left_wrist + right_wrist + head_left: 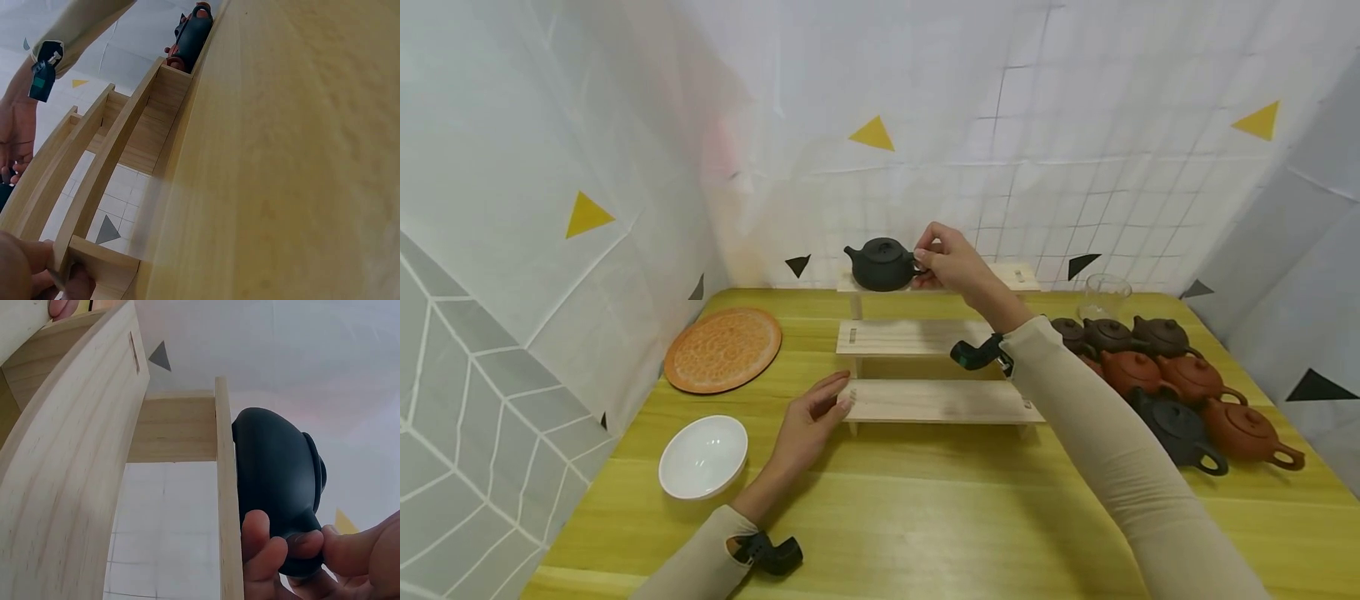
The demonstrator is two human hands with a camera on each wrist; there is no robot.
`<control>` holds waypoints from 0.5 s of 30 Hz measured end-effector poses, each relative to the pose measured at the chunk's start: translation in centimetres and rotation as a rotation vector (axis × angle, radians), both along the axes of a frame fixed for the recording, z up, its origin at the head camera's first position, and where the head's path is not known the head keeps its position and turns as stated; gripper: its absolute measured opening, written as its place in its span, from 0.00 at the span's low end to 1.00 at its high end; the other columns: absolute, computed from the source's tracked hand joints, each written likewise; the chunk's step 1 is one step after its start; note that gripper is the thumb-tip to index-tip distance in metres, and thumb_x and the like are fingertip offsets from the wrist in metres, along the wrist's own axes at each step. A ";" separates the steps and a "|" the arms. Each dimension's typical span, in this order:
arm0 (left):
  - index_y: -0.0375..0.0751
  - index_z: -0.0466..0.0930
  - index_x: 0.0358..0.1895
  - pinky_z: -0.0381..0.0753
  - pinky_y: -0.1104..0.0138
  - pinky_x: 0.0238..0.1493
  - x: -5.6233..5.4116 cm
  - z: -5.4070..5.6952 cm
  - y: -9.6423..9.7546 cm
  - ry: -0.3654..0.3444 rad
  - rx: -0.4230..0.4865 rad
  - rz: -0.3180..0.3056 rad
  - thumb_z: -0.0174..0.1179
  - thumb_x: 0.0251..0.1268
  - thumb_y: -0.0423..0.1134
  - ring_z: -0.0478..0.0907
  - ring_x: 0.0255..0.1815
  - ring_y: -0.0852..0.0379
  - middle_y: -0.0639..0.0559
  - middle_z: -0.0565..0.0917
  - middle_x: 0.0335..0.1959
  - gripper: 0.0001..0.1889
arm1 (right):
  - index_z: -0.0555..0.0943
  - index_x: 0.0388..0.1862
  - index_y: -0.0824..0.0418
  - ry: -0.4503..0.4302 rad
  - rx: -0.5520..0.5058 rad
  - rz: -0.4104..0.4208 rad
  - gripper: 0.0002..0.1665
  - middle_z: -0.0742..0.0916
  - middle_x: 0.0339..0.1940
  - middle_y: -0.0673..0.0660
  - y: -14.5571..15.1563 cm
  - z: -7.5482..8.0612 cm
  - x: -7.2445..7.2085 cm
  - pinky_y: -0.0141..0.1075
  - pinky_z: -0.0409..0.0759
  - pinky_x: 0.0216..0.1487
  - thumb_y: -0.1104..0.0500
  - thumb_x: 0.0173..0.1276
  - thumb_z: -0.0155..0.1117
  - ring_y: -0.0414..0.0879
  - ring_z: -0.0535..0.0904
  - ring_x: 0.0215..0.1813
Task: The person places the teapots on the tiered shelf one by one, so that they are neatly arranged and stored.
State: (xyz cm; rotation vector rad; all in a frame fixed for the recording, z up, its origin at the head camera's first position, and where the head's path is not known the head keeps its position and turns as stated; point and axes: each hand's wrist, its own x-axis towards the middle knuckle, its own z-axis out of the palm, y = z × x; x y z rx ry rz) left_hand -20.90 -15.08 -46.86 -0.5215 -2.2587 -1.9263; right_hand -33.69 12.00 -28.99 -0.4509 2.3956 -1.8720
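Note:
A black teapot (pixel 882 265) sits at the left end of the top tier of a three-tier wooden stand (pixel 917 400), its spout toward the left. My right hand (pixel 953 265) pinches the teapot's handle between thumb and fingers. In the right wrist view, the base of the black teapot (pixel 275 469) is right at the top board, with fingertips (pixel 256 532) beside that board. At the lowest tier's left end, my left hand (pixel 808 421) grips the board. The left wrist view shows its thumb and fingers on either side of the board's corner.
Several brown, reddish and black teapots (pixel 1176 427) stand grouped on the right of the wooden table (pixel 910 517). Behind them is a clear glass (pixel 1107 296). To the left lie a round orange patterned mat (pixel 722 350) and a white bowl (pixel 703 458). White sheeting (pixel 925 67) encloses the back and sides.

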 end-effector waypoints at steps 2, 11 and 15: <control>0.27 0.79 0.66 0.70 0.52 0.69 0.0 0.0 0.0 0.000 -0.004 0.001 0.65 0.74 0.30 0.71 0.72 0.47 0.41 0.77 0.70 0.21 | 0.70 0.46 0.66 0.002 0.002 0.002 0.05 0.78 0.37 0.65 0.0 -0.1 -0.1 0.47 0.88 0.42 0.65 0.84 0.51 0.55 0.86 0.33; 0.27 0.79 0.66 0.71 0.53 0.68 0.0 0.0 0.1 0.006 0.004 -0.004 0.65 0.74 0.29 0.71 0.72 0.47 0.40 0.77 0.70 0.21 | 0.70 0.47 0.67 -0.002 0.007 0.028 0.06 0.78 0.37 0.65 0.4 0.1 0.0 0.42 0.87 0.38 0.63 0.85 0.51 0.60 0.86 0.36; 0.28 0.80 0.66 0.71 0.54 0.68 0.0 -0.2 0.0 0.007 0.007 0.003 0.65 0.73 0.29 0.72 0.72 0.47 0.41 0.77 0.70 0.21 | 0.71 0.47 0.66 0.000 -0.024 0.036 0.06 0.79 0.37 0.65 0.5 -0.1 -0.2 0.43 0.87 0.39 0.62 0.84 0.53 0.60 0.86 0.35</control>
